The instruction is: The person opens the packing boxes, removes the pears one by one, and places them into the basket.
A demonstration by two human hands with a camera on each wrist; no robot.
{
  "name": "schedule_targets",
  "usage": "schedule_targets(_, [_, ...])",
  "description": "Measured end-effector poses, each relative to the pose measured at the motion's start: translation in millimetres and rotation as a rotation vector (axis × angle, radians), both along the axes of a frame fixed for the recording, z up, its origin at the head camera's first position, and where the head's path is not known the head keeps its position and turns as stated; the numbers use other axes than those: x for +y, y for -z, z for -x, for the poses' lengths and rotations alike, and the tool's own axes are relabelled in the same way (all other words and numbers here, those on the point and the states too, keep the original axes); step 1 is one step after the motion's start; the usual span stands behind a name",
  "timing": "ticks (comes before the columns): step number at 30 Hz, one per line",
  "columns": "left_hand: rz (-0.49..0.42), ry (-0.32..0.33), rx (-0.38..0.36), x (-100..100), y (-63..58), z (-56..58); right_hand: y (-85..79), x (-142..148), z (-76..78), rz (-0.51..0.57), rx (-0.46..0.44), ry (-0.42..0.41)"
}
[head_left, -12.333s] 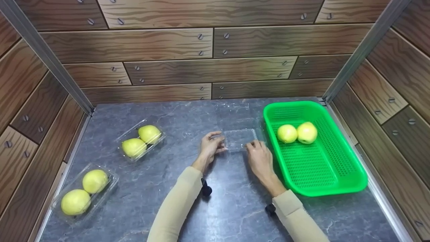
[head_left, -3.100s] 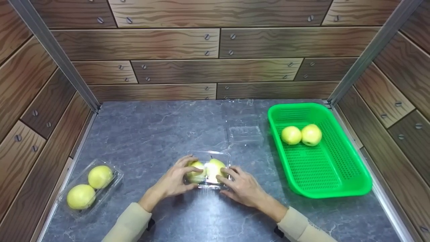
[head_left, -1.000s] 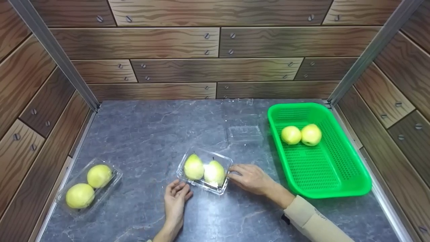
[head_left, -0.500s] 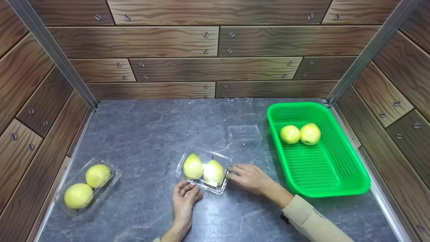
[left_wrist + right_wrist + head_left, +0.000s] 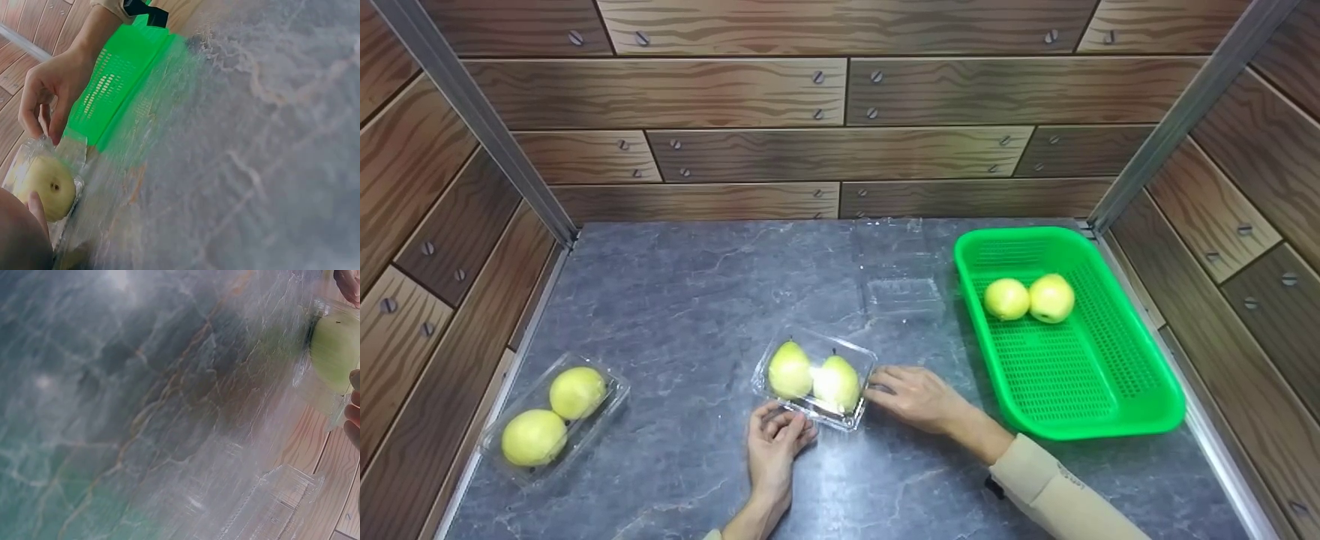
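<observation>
A clear plastic clamshell box (image 5: 834,421) with two yellow-green pears (image 5: 790,370) inside lies slightly turned on the table, at the middle front. My left hand (image 5: 772,450) is at its front left edge, thumb and fingers pinching the rim. At the right end, the fingertips of my right hand (image 5: 919,397) grip the side of the box. The left wrist view shows the right hand (image 5: 64,79) with fingertips on the clear plastic, beside a pear (image 5: 48,188). Only a few right fingers (image 5: 353,416) show in the right wrist view.
Another clear box (image 5: 611,409) with two pears stands at the left. A green basket (image 5: 1140,360) at the right holds two pears (image 5: 1051,298). Further empty clear containers (image 5: 904,296) sit behind, left of the basket. Wood-patterned walls enclose the grey table.
Earlier both hands were at an empty container and the pear box stood back left; then both hands held it at centre. Lately the left hand has moved right and up to its front edge.
</observation>
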State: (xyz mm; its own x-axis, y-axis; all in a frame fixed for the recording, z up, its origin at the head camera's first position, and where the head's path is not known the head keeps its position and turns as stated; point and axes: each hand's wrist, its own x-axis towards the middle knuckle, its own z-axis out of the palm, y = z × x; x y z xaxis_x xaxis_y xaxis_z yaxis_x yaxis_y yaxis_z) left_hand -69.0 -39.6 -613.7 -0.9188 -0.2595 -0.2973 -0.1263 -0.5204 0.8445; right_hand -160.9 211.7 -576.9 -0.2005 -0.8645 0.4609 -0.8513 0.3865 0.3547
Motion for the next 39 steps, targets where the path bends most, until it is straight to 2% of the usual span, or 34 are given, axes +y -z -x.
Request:
schedule_targets(10, [-0.022, 0.012, 0.014, 3.4, -0.4, 3.6, 1.2, -2.0, 3.4, -0.036, 0.062, -0.047])
schedule_targets(15, [-0.021, -0.006, 0.009, 5.8, -2.8, 6.7, 0.0, -3.3, 5.1, -0.067, 0.1, -0.062])
schedule_targets(27, [-0.069, 0.006, 0.009, 8.7, -5.3, 12.0, 2.2, -4.8, 15.6, -0.064, 0.261, -0.167])
schedule_targets(32, [-0.078, 0.017, 0.018, 6.9, -4.5, 12.6, 2.6, -4.5, 18.0, -0.046, 0.274, -0.177])
schedule_targets(39, [-0.065, 0.028, 0.008, 5.9, -4.8, 14.0, 1.8, 1.0, 20.8, -0.004, 0.233, -0.163])
